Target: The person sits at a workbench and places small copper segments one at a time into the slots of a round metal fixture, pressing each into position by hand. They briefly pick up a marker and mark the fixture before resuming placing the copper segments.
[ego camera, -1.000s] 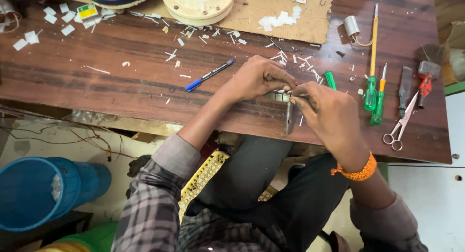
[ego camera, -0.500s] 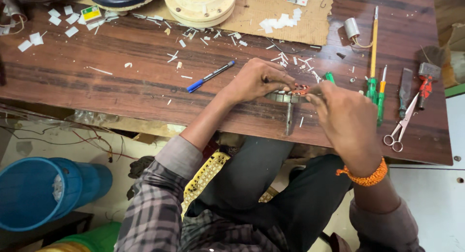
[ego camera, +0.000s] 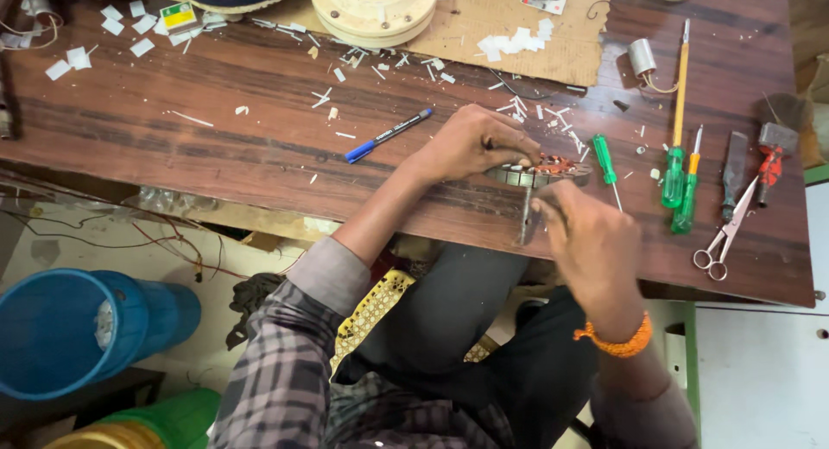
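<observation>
A round motor stator (ego camera: pixel 546 170) with copper windings and a grey metal rim lies near the front edge of the brown wooden table (ego camera: pixel 216 147). My left hand (ego camera: pixel 473 143) rests on its left side and grips it. My right hand (ego camera: pixel 587 242), with an orange band on the wrist, sits just below the stator. Its fingers are curled around a thin grey metal strip (ego camera: pixel 524 218) that hangs down from the stator over the table's edge. The hand is blurred.
A blue marker pen (ego camera: pixel 389 135) lies left of my left hand. To the right are green screwdrivers (ego camera: pixel 675 168), a chisel (ego camera: pixel 734 160), a red-handled tool (ego camera: pixel 768 166) and scissors (ego camera: pixel 724 237). A cardboard sheet (ego camera: pixel 518 22), a round wooden disc (ego camera: pixel 373 9) and white paper scraps are at the back. A blue bucket (ego camera: pixel 60 332) stands on the floor.
My right hand has drawn back from the stator toward the table's front edge, uncovering the copper windings. My left hand has kept its hold on the stator.
</observation>
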`<state>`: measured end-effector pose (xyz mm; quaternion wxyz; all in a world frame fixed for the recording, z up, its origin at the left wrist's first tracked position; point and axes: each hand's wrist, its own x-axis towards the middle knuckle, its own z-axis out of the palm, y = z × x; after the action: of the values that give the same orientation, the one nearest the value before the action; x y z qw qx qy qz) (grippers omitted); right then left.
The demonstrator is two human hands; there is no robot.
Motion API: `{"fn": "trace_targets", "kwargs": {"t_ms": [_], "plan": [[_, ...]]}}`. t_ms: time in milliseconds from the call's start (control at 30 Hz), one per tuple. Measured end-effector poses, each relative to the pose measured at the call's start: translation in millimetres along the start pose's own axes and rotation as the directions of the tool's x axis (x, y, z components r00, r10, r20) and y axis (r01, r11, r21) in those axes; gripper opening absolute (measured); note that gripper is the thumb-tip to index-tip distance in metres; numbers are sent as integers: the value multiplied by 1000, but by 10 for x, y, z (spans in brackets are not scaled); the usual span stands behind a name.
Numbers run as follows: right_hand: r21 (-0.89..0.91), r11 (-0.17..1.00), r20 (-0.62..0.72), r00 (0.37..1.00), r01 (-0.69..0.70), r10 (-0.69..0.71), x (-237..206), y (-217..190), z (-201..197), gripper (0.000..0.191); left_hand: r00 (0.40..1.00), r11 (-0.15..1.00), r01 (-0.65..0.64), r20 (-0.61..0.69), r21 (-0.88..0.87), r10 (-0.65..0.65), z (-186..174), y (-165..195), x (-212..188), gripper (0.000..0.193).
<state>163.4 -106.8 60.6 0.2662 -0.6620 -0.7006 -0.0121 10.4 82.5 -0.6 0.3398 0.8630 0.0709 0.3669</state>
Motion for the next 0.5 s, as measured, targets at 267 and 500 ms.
{"fn": "trace_targets", "kwargs": {"t_ms": [267,500], "plan": [[132,990,-130,990,-41,58,-349,256,681,12,985,974,162,-82,161,-151,2,625,-154,55],[170,949,-90,955,-264,282,-518,439,361,9,978,846,74,-205,528,42,312,686,-254,43]]}}
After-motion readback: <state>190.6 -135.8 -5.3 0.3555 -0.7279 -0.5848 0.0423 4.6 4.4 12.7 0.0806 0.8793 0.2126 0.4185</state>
